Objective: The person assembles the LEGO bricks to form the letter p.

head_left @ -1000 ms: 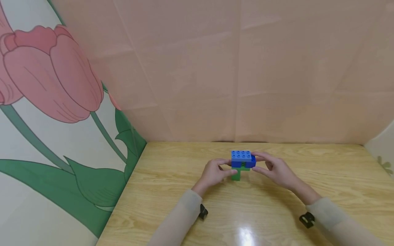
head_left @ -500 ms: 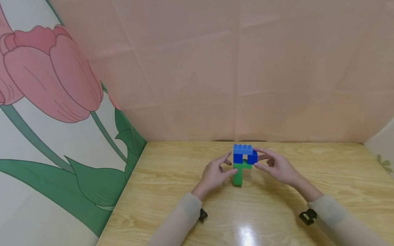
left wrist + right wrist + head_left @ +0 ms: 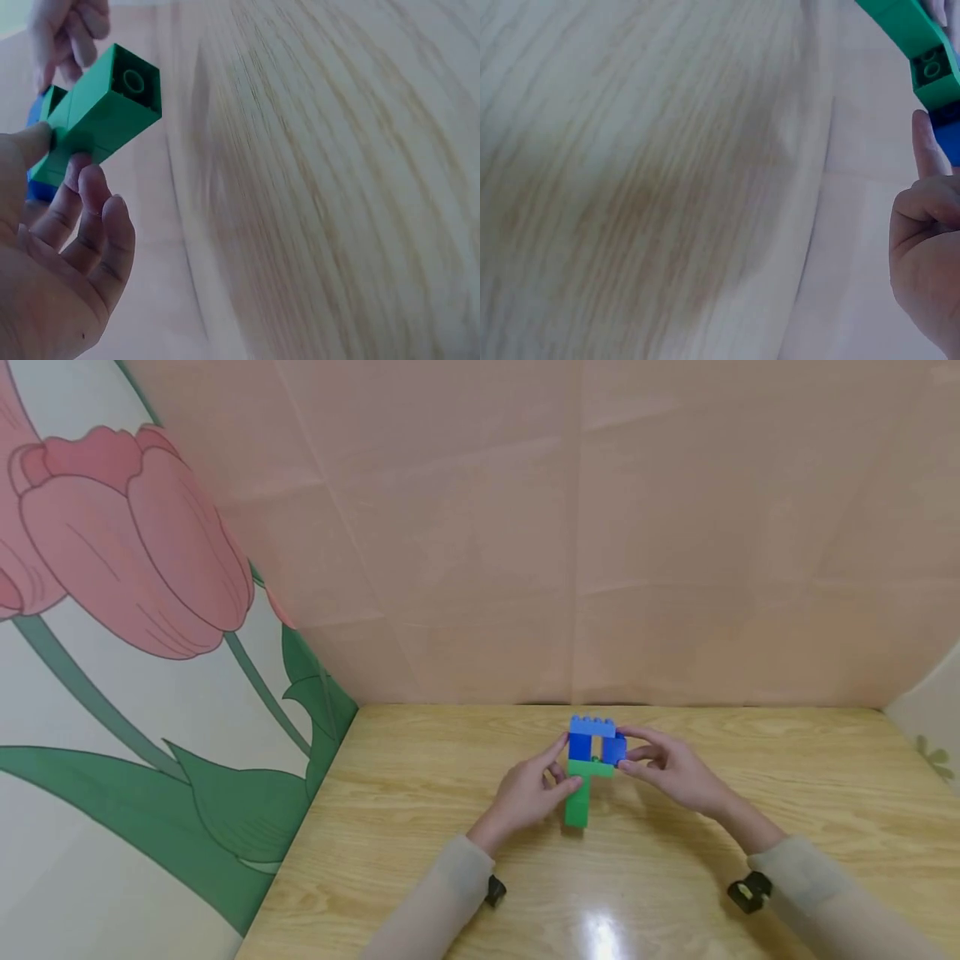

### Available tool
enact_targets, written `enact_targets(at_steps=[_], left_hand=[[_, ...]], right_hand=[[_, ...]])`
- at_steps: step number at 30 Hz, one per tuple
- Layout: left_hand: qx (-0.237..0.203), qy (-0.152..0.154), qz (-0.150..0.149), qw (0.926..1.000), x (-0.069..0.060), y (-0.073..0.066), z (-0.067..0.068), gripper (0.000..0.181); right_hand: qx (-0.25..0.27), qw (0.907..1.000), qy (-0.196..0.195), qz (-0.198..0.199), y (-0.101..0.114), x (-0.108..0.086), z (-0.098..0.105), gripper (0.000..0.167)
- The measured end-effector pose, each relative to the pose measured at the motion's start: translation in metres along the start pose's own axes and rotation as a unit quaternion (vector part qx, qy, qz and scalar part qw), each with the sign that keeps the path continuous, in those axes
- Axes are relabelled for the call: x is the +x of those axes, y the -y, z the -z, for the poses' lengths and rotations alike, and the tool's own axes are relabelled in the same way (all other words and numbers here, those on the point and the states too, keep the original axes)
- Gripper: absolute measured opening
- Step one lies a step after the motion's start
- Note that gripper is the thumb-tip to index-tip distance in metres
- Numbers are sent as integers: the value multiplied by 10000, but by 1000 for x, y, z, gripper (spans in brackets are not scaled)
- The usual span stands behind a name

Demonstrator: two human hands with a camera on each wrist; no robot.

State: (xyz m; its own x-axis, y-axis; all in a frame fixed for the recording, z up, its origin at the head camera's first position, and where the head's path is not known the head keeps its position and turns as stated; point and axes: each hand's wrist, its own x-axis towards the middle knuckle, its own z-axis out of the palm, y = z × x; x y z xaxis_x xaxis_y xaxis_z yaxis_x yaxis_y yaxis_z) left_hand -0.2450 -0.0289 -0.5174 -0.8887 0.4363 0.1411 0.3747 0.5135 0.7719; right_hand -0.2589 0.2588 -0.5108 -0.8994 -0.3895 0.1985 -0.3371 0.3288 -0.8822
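A toy brick build is held up over the table. In the head view it has a light blue studded brick (image 3: 592, 727) on top. Below that, a dark blue brick (image 3: 580, 747) and a second dark blue brick (image 3: 614, 749) stand with a gap between them. Under these lie a flat green brick (image 3: 591, 768) and a green column (image 3: 577, 806). My left hand (image 3: 525, 792) pinches the build from the left, thumb on the green part. My right hand (image 3: 681, 774) pinches the right dark blue brick. The left wrist view shows the column's hollow underside (image 3: 135, 84).
The wooden table (image 3: 787, 777) runs back to a pinkish cloth wall (image 3: 465, 543). On the left stands a panel with a printed tulip (image 3: 135, 535). A pale patterned surface (image 3: 933, 727) edges the right side.
The build has tipped so its front and longer green column face the head camera, its studded top showing less. My left index finger, apart from the build half a second ago, now touches its blue part.
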Motion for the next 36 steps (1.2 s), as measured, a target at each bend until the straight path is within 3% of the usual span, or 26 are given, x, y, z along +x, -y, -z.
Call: enact_targets(at_steps=[6,13,18,25,32,36], left_hand=[[-218,178,233,9993,1,0,-3,72],[-497,441,775,9948,3,9,-6,73],[-599,629,1100,9901,5,14,-8,74],[-632,987,1304,9845,12,16,-9,73],[-748,1231,1512,9780,12,18,-14,68],[-660,1239,1524,9783,11,19,-16,68]], right_hand=[[217,9996,155,-43,-6,1,-3,54],[-127,9980,399,-480,-12,4,-8,60],[-325,9957,670,-553,-18,5,-9,62],[-1092,9896,741,-575,-31,9,-9,60],[-1063,9880,1005,-502,-34,10,-15,55],[-1175,9860,1048,-557,-35,10,-17,54]])
